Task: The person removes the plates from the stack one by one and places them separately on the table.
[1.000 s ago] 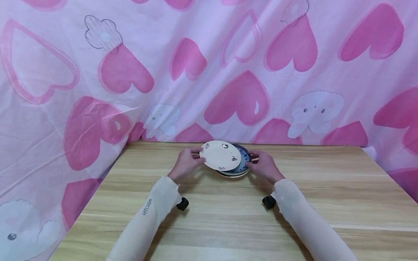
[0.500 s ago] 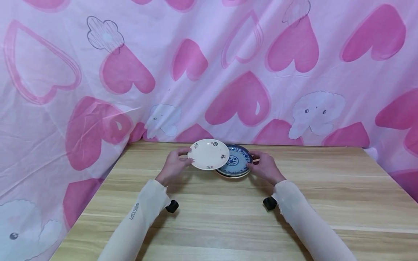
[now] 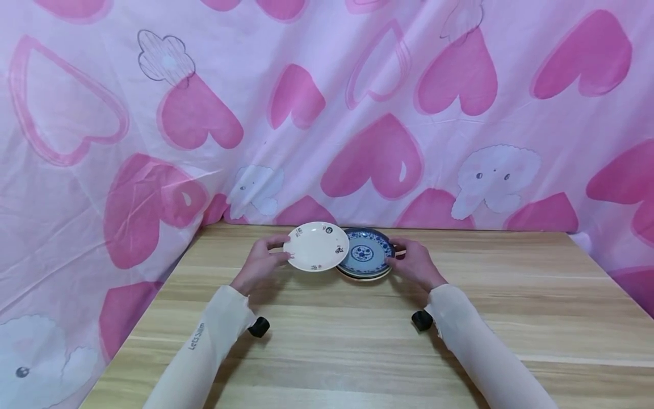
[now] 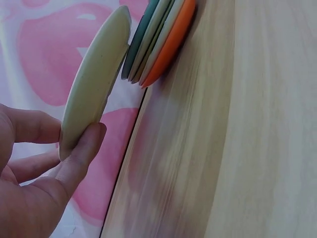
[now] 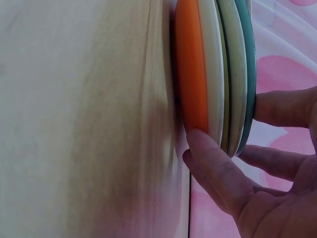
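My left hand point(image 3: 259, 261) pinches the left rim of a white plate point(image 3: 318, 247) with small dark prints. The plate is held above the table, its right edge overlapping the stack in the head view; its pale underside point(image 4: 94, 79) faces the left wrist camera. Just right of it is a stack of several plates, topped by a blue-patterned plate point(image 3: 364, 253). An orange plate point(image 5: 190, 69) lies at the bottom, with cream, olive and green edges above it. My right hand point(image 3: 415, 262) grips the stack's right rim, fingers on both its upper and lower sides.
The stack is near the back edge of a wooden table point(image 3: 347, 352). Behind it hangs a pink cloth point(image 3: 317, 102) with hearts. Black wrist devices point(image 3: 259, 327) show at both cuffs.
My left hand has drawn the white plate leftward from over the stack, uncovering more of the blue-patterned plate. The right hand has stayed at the stack's right rim.
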The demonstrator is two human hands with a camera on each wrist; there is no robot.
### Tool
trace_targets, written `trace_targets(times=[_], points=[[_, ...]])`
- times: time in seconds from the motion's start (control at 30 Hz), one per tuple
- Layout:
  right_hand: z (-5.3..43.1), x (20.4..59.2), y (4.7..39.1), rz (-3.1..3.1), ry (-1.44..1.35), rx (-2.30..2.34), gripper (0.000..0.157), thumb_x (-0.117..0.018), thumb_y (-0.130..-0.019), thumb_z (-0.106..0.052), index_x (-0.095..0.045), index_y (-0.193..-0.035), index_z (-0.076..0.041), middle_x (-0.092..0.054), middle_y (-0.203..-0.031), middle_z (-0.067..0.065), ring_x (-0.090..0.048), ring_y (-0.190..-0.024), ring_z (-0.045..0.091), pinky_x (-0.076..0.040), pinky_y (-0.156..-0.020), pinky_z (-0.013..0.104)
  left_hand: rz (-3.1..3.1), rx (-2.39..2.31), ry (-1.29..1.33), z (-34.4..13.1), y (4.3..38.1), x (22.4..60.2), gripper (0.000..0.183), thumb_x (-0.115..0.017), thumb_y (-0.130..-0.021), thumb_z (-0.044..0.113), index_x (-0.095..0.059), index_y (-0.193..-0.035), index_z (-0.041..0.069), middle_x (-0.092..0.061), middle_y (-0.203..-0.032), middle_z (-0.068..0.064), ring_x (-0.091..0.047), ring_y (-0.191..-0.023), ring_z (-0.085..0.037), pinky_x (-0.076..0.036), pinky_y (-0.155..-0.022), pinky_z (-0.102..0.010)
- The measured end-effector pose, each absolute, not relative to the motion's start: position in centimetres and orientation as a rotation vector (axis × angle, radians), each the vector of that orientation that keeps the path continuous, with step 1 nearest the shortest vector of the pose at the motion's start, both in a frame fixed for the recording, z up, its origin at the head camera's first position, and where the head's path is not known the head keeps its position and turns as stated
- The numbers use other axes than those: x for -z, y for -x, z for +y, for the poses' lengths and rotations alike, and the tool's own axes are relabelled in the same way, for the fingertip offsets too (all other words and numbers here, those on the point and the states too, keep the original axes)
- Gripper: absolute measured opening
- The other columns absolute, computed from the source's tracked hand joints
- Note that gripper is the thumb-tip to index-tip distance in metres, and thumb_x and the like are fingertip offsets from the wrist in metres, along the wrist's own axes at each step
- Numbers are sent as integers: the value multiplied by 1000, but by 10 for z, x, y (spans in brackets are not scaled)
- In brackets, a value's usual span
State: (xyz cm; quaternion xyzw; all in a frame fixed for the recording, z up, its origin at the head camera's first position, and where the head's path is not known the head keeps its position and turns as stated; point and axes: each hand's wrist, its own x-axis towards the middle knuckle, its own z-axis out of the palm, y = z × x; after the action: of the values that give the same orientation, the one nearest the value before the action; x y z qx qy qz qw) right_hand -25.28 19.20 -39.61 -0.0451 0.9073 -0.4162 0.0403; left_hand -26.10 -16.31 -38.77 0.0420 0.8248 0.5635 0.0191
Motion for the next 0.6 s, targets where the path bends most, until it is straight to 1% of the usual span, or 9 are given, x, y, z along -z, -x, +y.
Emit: trace_targets(times=[0.1,0.33,0.53,0.6], points=[[191,397,253,2780,137,1275,58,-66,-95,-15,-46,-147,-1,-56,-140,25,-61,-121,40,-56,-100,46,2530,-1777,-98,-169,260,389,49,-61,-89,-1,-55,-137,-5,-56,-140,-25,-55,-120,-26,-51,-79,-10],[190,395,253,2782,140,1270,59,-66,-94,-15,-45,-147,0,-57,-138,26,-61,-121,39,-56,-99,46,2439,-1892,-76,-183,259,394,50,-57,-88,-7,-51,-139,-10,-53,-141,-30,-56,-115,-25,-54,-78,-10],[191,396,253,2773,119,1258,59,-65,-95,-16,-44,-149,-2,-56,-139,24,-61,-120,38,-55,-101,46,2421,-1921,-53,-192,258,396,51,-54,-87,-10,-50,-138,-13,-52,-140,-32,-58,-99,-12,-54,-75,-11],[191,397,253,2773,120,1259,59,-65,-95,-16,-44,-149,-2,-56,-139,23,-61,-120,37,-55,-101,47,2428,-1912,-38,-194,258,396,51,-53,-87,-11,-50,-137,-13,-52,-139,-33,-58,-96,-10,-54,-73,-11]])
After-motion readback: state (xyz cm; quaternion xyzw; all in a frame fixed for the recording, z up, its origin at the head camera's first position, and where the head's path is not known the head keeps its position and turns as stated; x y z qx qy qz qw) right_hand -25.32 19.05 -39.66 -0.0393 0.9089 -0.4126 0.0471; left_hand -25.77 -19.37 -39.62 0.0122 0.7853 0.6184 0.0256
